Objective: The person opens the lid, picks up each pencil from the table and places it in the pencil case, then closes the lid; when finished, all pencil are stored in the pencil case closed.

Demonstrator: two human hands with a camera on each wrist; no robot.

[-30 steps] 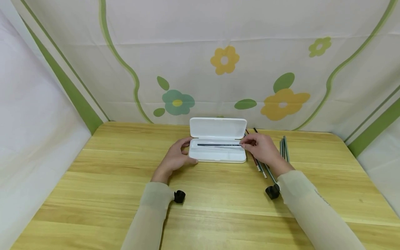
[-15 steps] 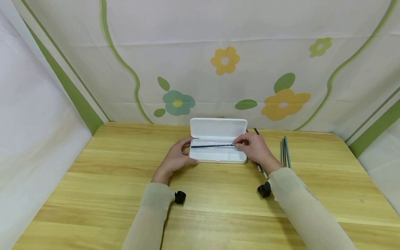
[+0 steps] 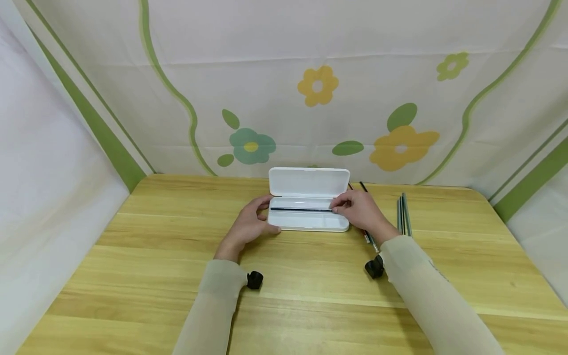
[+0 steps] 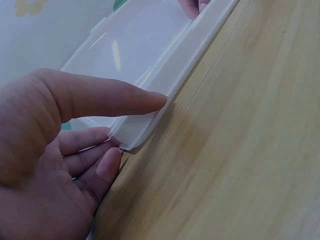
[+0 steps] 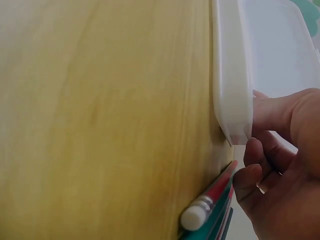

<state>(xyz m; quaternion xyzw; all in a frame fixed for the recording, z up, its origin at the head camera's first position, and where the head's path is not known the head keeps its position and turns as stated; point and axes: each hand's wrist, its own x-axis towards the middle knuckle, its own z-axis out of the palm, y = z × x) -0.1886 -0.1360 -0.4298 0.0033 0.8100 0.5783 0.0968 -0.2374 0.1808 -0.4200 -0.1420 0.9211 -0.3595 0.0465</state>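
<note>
The left hand grips the left end of an open white case, thumb along its front wall; the right hand pinches the right end of a dark pencil, which stretches lengthwise over the inside of the case, though whether it touches the bottom cannot be told; just right of the case lie loose pencils, one red with a white eraser; farther right, slim grey and black sticks lie together on the table; a flowered cloth hangs behind.
</note>
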